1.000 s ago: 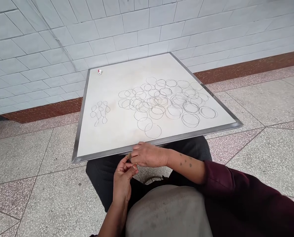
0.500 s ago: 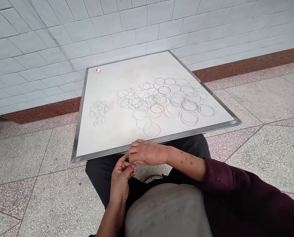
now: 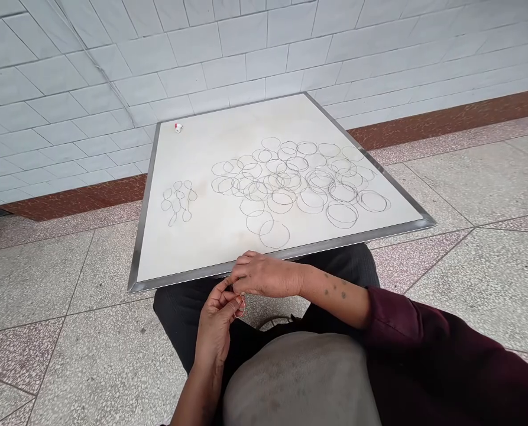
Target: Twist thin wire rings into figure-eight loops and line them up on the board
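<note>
Over my lap, just off the table's near edge, both hands meet. My left hand (image 3: pixel 217 324) pinches a small thin wire loop (image 3: pixel 245 307) between thumb and fingers. My right hand (image 3: pixel 267 274) is bent over it from the right, its fingertips closed at the top of the same loop and partly hidden. On the white table (image 3: pixel 193 236), many large thin wire rings (image 3: pixel 275 234) lie overlapping across the middle and right. A small cluster of twisted wire loops (image 3: pixel 187 216) lies at the left.
A small white and red object (image 3: pixel 178 128) sits near the table's far left corner. Grey metal trim (image 3: pixel 379 229) edges the tabletop. Behind it stands a white tiled wall (image 3: pixel 241 35). My dark-trousered knees are under the near edge, above a speckled floor (image 3: pixel 108 349).
Both hands stay almost in place, still at the small wire loop, which has turned slightly between the fingers. The view has shifted a little.
</note>
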Tool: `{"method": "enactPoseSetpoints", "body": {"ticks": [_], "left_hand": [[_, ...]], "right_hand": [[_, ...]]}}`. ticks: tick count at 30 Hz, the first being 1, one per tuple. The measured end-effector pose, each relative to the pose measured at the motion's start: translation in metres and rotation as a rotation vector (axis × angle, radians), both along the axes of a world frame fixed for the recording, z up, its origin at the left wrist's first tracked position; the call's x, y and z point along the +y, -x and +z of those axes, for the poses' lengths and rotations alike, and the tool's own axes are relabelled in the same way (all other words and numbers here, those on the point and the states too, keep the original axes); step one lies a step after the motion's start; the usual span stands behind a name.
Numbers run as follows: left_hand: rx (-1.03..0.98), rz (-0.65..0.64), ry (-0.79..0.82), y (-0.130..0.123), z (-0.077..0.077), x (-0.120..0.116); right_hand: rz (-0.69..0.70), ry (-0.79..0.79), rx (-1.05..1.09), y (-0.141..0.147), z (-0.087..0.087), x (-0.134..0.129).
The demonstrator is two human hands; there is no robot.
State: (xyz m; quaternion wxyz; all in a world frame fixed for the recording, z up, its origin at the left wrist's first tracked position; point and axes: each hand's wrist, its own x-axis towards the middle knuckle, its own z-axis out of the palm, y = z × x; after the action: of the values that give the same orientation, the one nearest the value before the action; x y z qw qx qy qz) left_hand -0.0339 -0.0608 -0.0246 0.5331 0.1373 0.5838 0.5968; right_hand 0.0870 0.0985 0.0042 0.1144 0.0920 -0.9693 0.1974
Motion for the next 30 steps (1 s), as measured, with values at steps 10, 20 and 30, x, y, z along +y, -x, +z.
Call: {"method": "enactPoseSetpoints", "body": {"ticks": [10,20,30], "left_hand": [[-0.074,0.013,0.003,0.002,-0.002,-0.001],[-0.164,0.055,-0.016,0.001,-0.003,0.001],[-0.249,0.114,0.014,0.004,-0.002,-0.003]], "right_hand": [[-0.003,0.026,0.035,0.002,-0.003,0.000],[0.024,0.113,0.056,0.003,-0.005,0.000],[0.006,0.119,0.071,0.006,0.005,-0.005]]}}
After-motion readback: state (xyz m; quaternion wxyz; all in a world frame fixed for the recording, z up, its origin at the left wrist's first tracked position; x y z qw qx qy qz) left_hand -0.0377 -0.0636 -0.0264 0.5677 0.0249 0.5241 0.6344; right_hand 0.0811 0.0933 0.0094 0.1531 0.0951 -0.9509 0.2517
